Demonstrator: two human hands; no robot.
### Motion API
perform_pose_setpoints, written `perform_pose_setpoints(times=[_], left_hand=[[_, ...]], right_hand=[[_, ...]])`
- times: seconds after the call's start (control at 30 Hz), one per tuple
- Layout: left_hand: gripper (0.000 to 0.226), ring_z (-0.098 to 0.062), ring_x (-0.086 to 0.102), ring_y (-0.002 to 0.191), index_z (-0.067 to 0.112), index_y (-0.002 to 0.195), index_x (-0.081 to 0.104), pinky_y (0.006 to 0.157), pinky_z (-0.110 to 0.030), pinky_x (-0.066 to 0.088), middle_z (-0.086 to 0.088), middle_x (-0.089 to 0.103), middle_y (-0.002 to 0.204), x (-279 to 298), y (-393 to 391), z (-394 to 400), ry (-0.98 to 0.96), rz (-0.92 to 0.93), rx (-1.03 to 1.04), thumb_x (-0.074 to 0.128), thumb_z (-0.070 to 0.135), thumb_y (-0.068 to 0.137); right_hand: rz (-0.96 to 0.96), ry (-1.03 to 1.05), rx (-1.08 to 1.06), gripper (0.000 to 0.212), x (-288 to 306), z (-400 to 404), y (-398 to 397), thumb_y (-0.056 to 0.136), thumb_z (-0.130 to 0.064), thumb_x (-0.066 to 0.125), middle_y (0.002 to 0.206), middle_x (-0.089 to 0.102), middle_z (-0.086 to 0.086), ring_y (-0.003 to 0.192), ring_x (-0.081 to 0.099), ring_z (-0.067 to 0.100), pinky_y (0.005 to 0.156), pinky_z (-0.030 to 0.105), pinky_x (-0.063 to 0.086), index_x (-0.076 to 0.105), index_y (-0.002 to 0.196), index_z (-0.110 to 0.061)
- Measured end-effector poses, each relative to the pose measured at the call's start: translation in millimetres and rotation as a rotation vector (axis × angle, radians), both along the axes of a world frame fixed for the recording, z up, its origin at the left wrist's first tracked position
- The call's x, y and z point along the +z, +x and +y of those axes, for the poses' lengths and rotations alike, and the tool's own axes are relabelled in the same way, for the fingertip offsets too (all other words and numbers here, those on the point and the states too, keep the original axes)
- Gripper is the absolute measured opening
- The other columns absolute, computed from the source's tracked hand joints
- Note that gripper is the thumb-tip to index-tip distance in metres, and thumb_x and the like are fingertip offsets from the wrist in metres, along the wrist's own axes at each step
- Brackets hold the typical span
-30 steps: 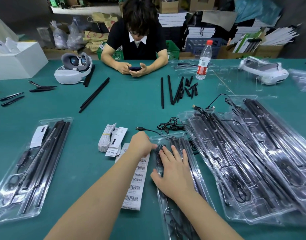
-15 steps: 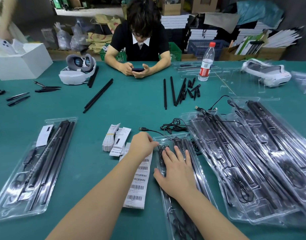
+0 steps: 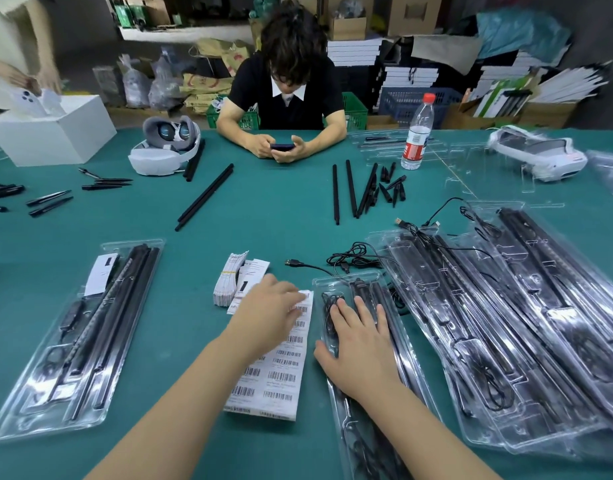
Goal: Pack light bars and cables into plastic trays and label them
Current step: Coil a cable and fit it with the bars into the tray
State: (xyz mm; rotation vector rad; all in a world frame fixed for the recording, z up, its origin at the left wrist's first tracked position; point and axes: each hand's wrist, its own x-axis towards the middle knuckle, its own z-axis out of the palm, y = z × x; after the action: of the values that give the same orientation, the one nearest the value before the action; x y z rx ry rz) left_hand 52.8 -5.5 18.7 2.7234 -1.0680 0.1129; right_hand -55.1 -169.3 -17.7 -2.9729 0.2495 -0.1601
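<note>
At the bench [image 3: 281, 216], a packer's right hand [image 3: 362, 344] presses flat on a filled tray [image 3: 353, 285] while the left hand [image 3: 268, 315], grip curled, picks at the label sheet [image 3: 281, 368] just beside it, apparently peeling a label to stick on next.

The teal-green felt surface [image 3: 281, 220] carries clear plastic trays [image 3: 506, 341] of black bars, a white barcode label sheet [image 3: 281, 372], loose black rods [image 3: 204, 197], 2 white headsets [image 3: 163, 150] and 1 clear water bottle [image 3: 417, 133].

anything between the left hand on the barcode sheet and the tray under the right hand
Nothing visible. The left hand rests on the barcode label sheet, right beside the tray that the right hand presses flat; only bare table lies between.
</note>
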Motion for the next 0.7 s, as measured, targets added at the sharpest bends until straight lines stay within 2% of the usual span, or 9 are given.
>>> perform_pose_setpoints(times=[0.13,0.2,0.27,0.37,0.5,0.7], left_hand=[[0.042,-0.023,0.041,0.124,0.029,0.145,0.044,0.105,-0.038,0.033,0.005,0.053,0.14,-14.2,-13.7,-14.0,0.176,-0.018,-0.045,0.041,0.038,0.104],[0.042,-0.024,0.046,0.121,0.023,0.146,0.041,0.104,-0.038,0.034,0.001,0.057,0.134,-16.0,-14.5,-16.8,0.153,0.035,0.017,0.038,0.027,0.104],[0.037,-0.026,0.051,0.116,0.016,0.136,0.052,0.098,-0.036,0.039,-0.003,0.061,0.124,-13.8,-8.6,-14.1,0.01,0.038,0.125,0.041,0.014,0.101],[0.023,-0.023,0.052,0.102,0.011,0.109,0.065,0.077,-0.031,0.041,-0.003,0.059,0.109,-6.5,10.6,0.2,-0.167,0.02,0.407,0.045,0.008,0.098],[0.019,-0.025,0.052,0.091,0.011,0.1,0.059,0.07,-0.034,0.041,-0.005,0.058,0.105,-1.5,32.7,15.3,-0.056,0.084,0.56,0.052,0.028,0.099],[0.031,-0.024,0.051,0.07,0.013,0.074,0.043,0.056,-0.03,0.034,-0.001,0.05,0.074,4.1,48.1,13.3,0.042,0.134,0.591,0.059,0.029,0.095]], right_hand=[[0.001,0.005,0.002,0.078,0.3,0.0,-0.6,0.088,-0.061,0.028,0.164,0.023,-0.005,0.154,0.006,0.021,0.122,0.05,-0.012,0.03,0.156,-0.022],[0.001,0.012,-0.002,0.079,0.8,0.0,-0.5,0.088,-0.061,0.028,0.164,0.023,-0.006,0.154,0.006,0.021,0.122,0.049,-0.012,0.03,0.156,-0.022],[-0.003,0.019,-0.005,0.08,1.0,0.0,-0.4,0.087,-0.063,0.027,0.164,0.024,-0.005,0.154,0.007,0.021,0.122,0.049,-0.012,0.031,0.156,-0.021],[0.001,0.013,-0.007,0.082,1.1,0.3,0.1,0.086,-0.065,0.023,0.164,0.022,-0.006,0.154,0.005,0.02,0.122,0.049,-0.012,0.03,0.156,-0.023],[0.008,0.018,-0.009,0.084,1.2,0.2,0.1,0.085,-0.066,0.019,0.165,0.022,-0.006,0.154,0.005,0.02,0.122,0.049,-0.011,0.029,0.156,-0.023],[0.003,0.016,-0.01,0.085,0.3,-0.8,0.4,0.084,-0.067,0.018,0.164,0.023,-0.006,0.154,0.006,0.02,0.122,0.049,-0.011,0.03,0.156,-0.023]])
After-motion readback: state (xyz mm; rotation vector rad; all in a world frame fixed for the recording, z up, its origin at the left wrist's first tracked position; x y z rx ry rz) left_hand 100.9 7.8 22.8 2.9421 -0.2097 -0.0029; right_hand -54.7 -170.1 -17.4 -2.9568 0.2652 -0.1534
